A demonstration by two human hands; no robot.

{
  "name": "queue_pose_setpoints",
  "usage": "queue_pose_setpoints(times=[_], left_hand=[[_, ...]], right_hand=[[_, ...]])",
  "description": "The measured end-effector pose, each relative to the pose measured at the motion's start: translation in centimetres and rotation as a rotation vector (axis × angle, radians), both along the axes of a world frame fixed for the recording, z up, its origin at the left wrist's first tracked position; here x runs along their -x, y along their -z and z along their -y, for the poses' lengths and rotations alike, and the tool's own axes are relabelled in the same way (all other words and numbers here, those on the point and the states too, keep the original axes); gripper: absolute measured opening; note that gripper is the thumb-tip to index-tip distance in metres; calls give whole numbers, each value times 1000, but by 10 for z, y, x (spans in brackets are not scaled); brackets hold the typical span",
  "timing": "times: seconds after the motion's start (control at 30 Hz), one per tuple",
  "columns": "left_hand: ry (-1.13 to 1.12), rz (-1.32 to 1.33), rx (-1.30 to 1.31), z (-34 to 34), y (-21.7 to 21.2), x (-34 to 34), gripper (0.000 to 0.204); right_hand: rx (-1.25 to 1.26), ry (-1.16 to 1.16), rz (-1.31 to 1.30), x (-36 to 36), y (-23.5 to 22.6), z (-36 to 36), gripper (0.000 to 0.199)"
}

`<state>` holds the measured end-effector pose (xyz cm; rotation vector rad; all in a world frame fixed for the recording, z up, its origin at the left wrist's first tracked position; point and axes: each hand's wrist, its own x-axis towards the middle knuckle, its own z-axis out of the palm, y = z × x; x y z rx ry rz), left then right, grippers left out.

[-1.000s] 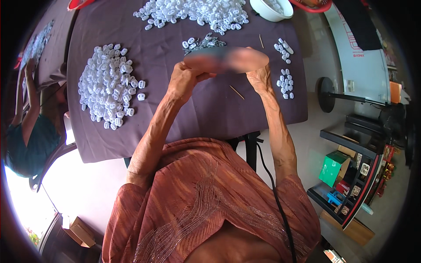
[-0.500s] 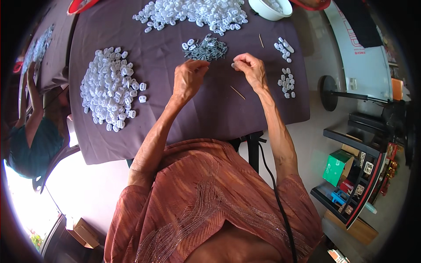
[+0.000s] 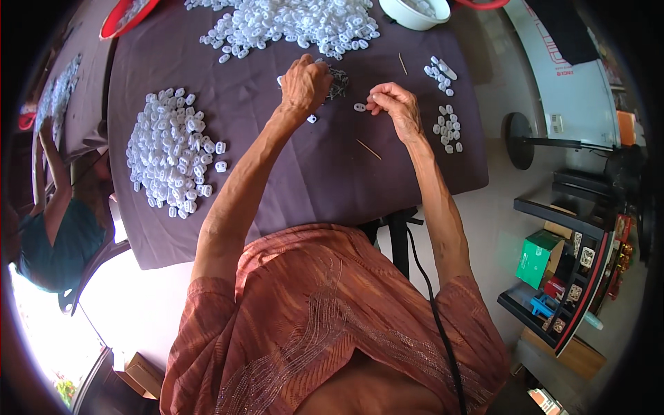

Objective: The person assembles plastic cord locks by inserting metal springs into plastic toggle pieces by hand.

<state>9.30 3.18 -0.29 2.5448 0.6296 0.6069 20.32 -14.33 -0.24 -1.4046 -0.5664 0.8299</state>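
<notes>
My left hand point(image 3: 304, 84) is bent over the near edge of a small heap of thin grey metal bits point(image 3: 338, 84), its fingers curled down. What its fingertips hold, if anything, is hidden. A loose white piece point(image 3: 312, 119) lies just below that hand. To the right, my right hand point(image 3: 396, 107) is closed in a pinch at a small oval white plastic piece with holes point(image 3: 360, 107), which sticks out left of its fingertips. A thin wooden stick point(image 3: 369, 149) rests on the cloth below the right hand.
Large heaps of similar white pieces lie at the far side point(image 3: 297, 26) and left point(image 3: 169, 152) of the brown-covered table point(image 3: 304, 187). Two small groups sit at right, near another stick point(image 3: 402, 63). A white bowl point(image 3: 415, 15) and red basin point(image 3: 128, 17) stand behind. Another person point(image 3: 59, 232) sits left.
My left hand has moved away from me, over the grey heap, and covers part of it. The white piece at my right fingertips now shows more clearly. A loose white piece shows below the left hand.
</notes>
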Motion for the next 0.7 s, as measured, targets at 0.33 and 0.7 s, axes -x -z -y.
queue_pose_setpoints(times=[0.33, 0.7], left_hand=[[-92, 269, 458, -14, -16, 13, 15], [138, 610, 1763, 6, -70, 58, 10]], right_hand=[[-18, 8, 26, 1, 2, -1, 9], [32, 103, 90, 18, -51, -18, 7]])
